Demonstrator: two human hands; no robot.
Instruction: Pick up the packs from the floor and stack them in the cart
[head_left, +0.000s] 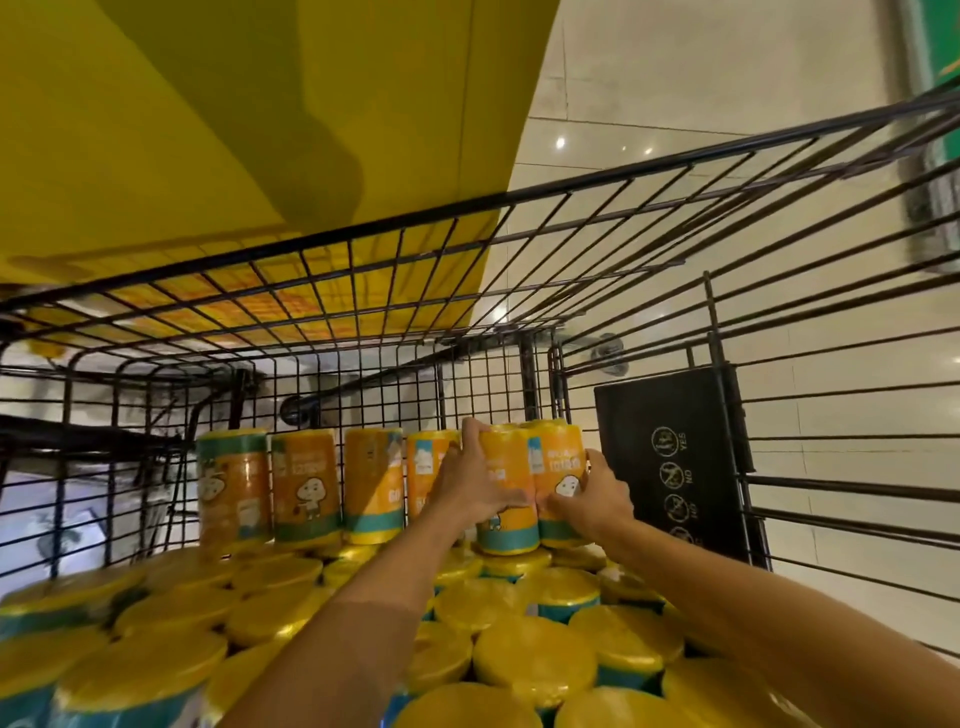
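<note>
Pale glossy floor tiles (675, 104) and a yellow panel wall (208, 130) surround a black wire-mesh cart (363, 291). Nearest the camera, a lower layer of yellow-topped cylindrical packs (535, 670) covers the cart bed, tops upward. Both bare forearms reach over that layer. The left hand (467, 483) grips an orange-and-yellow plastic-wrapped pack (506, 462), fingers curled over its upper left edge; the right hand (592, 496) clasps its right flank low down. That pack stands upright on the lower layer, at the right end of a row of matching upright packs (306, 483) along the far mesh wall, just beside a black plastic sign panel (670, 457). Assessment: placement is in hand, with the pack seated or nearly so. The next move calls for squaring it against its neighbour, releasing both hands, then fetching another from the floor; no floor packs are visible.
</note>
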